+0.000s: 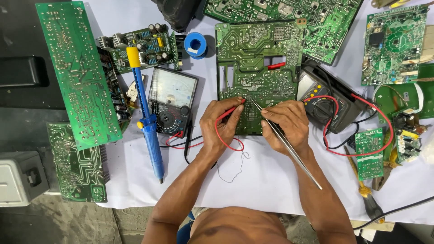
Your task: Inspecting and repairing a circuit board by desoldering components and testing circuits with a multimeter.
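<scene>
A green circuit board (257, 58) lies solder side up in the middle of the white table. My left hand (221, 124) rests on its near edge, pinching a red meter probe (236, 108) whose tip touches the board. A red lead (226, 144) loops from the probe below my wrist. My right hand (285, 122) grips long metal tweezers (289, 147), with the tips against the board close to the probe tip. A second red probe (276, 66) lies on the board.
An analog meter (172, 101) and a blue desoldering pump (147, 119) lie to the left. A digital multimeter (323, 106) sits to the right, its red lead (384, 131) curling outward. More green boards (77, 72) ring the table; a blue solder reel (195, 44) sits behind.
</scene>
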